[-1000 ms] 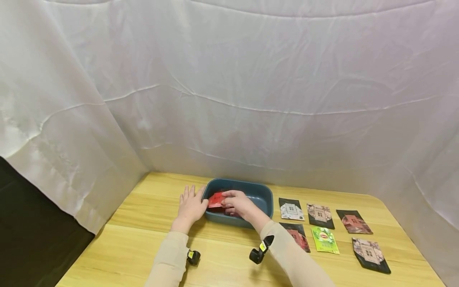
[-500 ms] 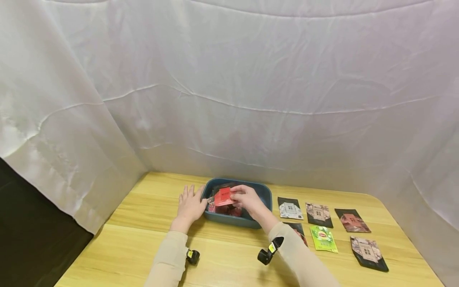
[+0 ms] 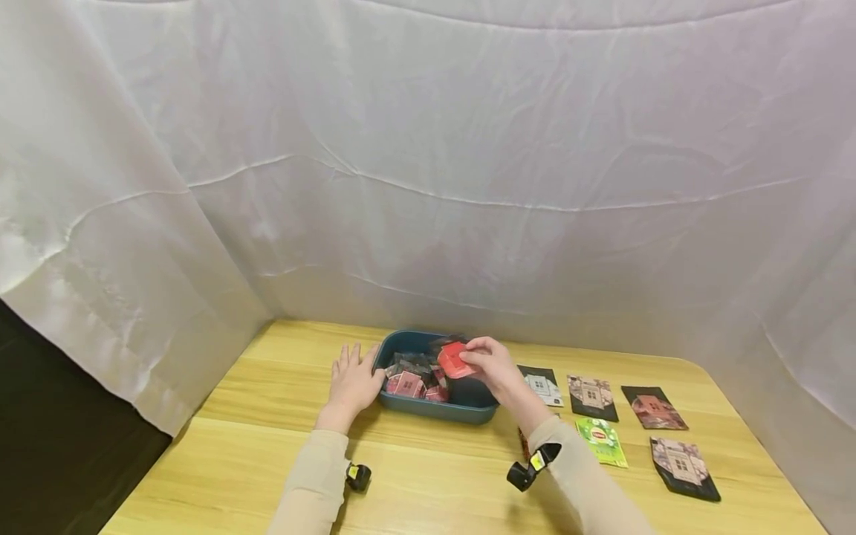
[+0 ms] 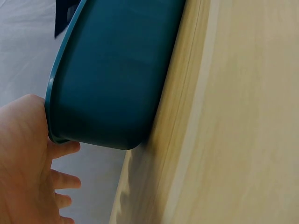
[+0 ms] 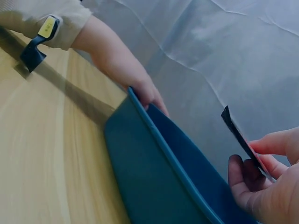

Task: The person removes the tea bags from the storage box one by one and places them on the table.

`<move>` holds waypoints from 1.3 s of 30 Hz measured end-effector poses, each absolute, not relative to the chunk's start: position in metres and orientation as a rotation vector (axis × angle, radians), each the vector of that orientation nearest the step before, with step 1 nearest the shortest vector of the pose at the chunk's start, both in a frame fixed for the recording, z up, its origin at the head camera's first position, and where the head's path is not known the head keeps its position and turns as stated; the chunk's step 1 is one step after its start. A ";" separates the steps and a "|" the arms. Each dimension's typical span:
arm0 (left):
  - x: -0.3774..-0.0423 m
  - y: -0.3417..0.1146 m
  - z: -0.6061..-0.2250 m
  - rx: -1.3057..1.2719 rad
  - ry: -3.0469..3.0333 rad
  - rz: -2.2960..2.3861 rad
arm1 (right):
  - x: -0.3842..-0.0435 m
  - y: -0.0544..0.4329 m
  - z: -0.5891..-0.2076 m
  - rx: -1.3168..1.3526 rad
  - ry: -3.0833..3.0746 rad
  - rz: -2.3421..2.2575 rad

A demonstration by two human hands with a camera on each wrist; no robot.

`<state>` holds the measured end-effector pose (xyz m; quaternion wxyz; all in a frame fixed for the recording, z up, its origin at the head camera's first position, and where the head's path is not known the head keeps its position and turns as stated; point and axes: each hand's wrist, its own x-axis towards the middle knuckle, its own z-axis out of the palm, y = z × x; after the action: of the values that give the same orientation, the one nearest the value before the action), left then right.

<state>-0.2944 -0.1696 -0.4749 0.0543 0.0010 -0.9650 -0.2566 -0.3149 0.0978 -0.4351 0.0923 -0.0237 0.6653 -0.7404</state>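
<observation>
In the head view my right hand point(image 3: 493, 368) pinches a red and black tea sachet point(image 3: 452, 360) above the right part of a dark teal bin point(image 3: 438, 409). The right wrist view shows this sachet point(image 5: 239, 135) edge-on between thumb and fingers. Several dark sachets with pinkish labels point(image 3: 408, 383) lie in the bin's left part. My left hand point(image 3: 354, 383) rests against the bin's left end, its fingers spread and fairly straight. In the left wrist view, that hand point(image 4: 23, 163) touches the rim at the bin's corner; the thumb is mostly hidden.
Right of the bin, sachets lie spread on the wooden table point(image 3: 254, 461): a white-labelled one point(image 3: 543, 386), a green Lipton one point(image 3: 602, 440), and several dark ones with pink or red labels point(image 3: 655, 409). My right forearm partly covers one. A pale curtain point(image 3: 428, 186) hangs behind.
My right hand has lifted the red sachet from the bin's left part and carried it rightward, uncovering the other sachets there. The left hand has stayed at the bin's end.
</observation>
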 end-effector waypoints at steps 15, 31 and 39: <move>-0.295 -0.169 -0.475 0.007 -2.930 -0.780 | -0.296 0.153 -0.429 -0.161 2.024 -2.116; -0.294 -0.169 -0.475 0.008 -2.934 -0.791 | -0.257 0.206 -0.429 -0.351 2.083 -1.851; -0.295 -0.169 -0.475 0.005 -2.933 -0.801 | -0.242 0.228 -0.431 -0.544 2.056 -1.575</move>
<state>-0.2948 -0.1691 -0.4755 0.0505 0.0016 -0.9634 -0.2631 -0.2418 0.2278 -0.4313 0.2452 -0.1994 0.7532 -0.5769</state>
